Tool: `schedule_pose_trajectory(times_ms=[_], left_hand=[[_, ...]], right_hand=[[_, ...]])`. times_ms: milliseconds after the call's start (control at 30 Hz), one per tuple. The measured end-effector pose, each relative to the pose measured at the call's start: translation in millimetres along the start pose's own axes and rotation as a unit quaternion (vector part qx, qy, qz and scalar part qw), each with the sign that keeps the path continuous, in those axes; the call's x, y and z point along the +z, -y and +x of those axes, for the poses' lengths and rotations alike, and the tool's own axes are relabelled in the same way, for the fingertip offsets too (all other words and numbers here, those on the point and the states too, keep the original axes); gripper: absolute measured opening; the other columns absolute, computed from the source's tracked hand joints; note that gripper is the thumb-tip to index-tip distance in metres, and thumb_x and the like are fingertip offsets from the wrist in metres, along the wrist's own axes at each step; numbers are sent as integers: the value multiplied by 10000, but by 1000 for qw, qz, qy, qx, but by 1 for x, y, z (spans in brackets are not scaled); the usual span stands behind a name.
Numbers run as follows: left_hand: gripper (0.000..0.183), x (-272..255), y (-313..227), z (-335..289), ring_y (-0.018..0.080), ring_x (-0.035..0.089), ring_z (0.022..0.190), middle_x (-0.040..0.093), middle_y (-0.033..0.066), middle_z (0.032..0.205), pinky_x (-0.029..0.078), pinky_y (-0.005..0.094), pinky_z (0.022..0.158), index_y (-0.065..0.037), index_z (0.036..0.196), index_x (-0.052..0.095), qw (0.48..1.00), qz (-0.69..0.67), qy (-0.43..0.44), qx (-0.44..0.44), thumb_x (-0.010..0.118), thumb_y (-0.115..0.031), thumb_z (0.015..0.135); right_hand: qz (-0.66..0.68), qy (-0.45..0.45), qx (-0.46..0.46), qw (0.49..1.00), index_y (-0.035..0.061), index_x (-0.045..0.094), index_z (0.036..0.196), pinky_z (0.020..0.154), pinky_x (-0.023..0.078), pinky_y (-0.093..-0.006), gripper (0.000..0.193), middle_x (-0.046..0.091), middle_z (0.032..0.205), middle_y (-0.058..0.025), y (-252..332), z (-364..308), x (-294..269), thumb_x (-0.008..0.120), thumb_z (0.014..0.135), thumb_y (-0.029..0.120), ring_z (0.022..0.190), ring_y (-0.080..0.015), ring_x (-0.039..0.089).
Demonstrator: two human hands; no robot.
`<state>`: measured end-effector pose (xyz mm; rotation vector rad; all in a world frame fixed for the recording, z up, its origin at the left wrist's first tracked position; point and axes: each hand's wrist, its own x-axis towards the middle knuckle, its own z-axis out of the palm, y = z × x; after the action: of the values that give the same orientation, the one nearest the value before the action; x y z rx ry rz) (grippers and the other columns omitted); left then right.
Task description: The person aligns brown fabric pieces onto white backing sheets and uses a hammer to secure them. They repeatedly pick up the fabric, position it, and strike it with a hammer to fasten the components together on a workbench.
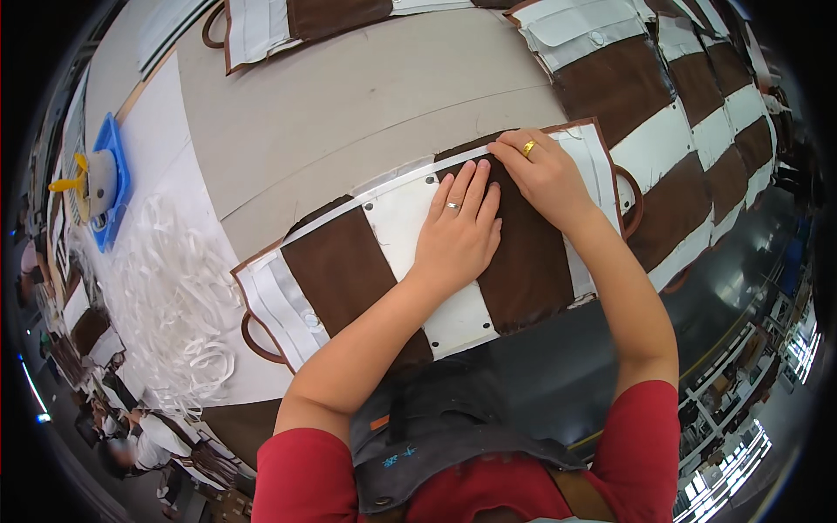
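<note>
A brown-and-white bag panel [349, 270] lies slantwise before me, with a brown loop handle at each short end and small dark snaps on its white middle band. A narrow white strip [397, 180] runs along its far edge. My left hand [458, 228] rests flat on the panel's middle, fingers stretched toward that edge and slightly apart. Farther right, my right hand [542, 174] is closed, with thumb and fingertips pinched at the far edge on the white strip. The fingers partly hide the strip's end there.
More brown-and-white panels [615, 78] lie overlapped at the right, and another panel [340, 16] lies at the far edge. At the left are a heap of loose white strips [170, 296] and a blue tray [109, 192] holding a round object with yellow knobs. People sit or stand beyond, lower left.
</note>
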<state>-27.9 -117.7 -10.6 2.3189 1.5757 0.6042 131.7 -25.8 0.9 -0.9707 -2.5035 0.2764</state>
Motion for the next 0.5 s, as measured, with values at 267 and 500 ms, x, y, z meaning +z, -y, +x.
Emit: schedule_pose_trajectory(times_ms=[267,500], left_hand=[[345,2,-2,5,237,420,1296,440,134,1409,277,403,1094,-20,1124,581,1000,7,2,-9,564,-161,810],[311,2,-1,7,226,421,1294,441,117,1417,284,389,1085,-28,1077,579,1000,-1,0,-10,568,-155,793]], right_hand=[[-67,40,-83,993,-10,607,959,713,504,-338,285,583,938,-90,-10,10,-4,665,681,16,865,-244,585],[-86,23,-61,994,-16,581,918,708,505,-316,226,585,906,-100,-17,19,-11,615,702,40,837,-213,563]])
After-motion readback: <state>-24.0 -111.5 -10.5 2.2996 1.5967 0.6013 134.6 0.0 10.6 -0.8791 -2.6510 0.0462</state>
